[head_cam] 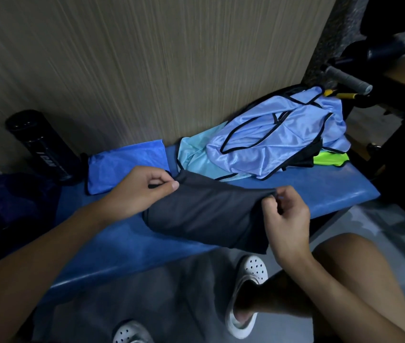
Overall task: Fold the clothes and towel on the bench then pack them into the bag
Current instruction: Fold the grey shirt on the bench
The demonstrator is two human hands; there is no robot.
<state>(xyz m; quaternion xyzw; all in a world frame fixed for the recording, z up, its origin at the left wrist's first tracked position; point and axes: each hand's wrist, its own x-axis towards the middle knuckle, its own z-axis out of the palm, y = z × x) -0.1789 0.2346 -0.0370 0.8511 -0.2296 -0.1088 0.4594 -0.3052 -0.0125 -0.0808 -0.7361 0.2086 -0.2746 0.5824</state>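
A dark grey garment lies folded across the blue bench. My left hand pinches its far left corner between thumb and fingers. My right hand pinches its far right corner. Behind it sits a pile of clothes: a light blue mesh bib with black trim on top, a pale turquoise piece under it, and a neon yellow-green piece at the right. A folded bright blue bib lies flat at the back left. A dark navy bag sits at the bench's left end.
A black cylindrical bottle leans against the wood-grain wall at back left. Dark gym equipment with a grey-taped handle stands at the right. My legs and white perforated clogs are below the bench's front edge on a grey floor.
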